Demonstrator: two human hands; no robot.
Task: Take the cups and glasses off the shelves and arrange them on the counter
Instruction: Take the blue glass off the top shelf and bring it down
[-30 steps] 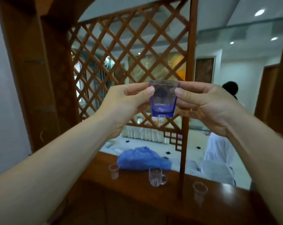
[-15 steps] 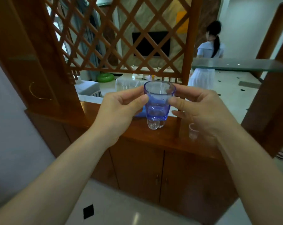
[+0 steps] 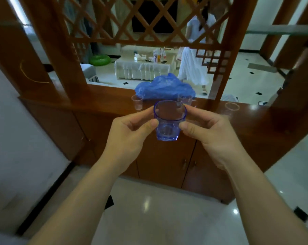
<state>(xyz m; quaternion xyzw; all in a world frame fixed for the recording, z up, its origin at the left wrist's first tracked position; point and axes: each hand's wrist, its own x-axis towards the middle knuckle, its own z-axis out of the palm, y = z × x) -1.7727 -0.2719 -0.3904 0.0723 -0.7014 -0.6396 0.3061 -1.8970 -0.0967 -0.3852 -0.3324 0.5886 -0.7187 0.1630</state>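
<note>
Here both hands (image 3: 169,131) pinch the blue glass (image 3: 169,121) before three clear cups (image 3: 137,102).

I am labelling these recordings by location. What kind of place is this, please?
Probably a private home: a wooden counter with a lattice screen divides off a living room, where a cloth-covered table stands. Both hands hold a blue glass.

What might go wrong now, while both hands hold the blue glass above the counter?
1. The left hand and right hand pinch the blue glass only with fingertips; it may slip and break.
2. Three clear cups already stand on the counter; one is partly hidden behind the glass and could get knocked.
3. The blue bag crowds the back, so little room remains there.
</note>
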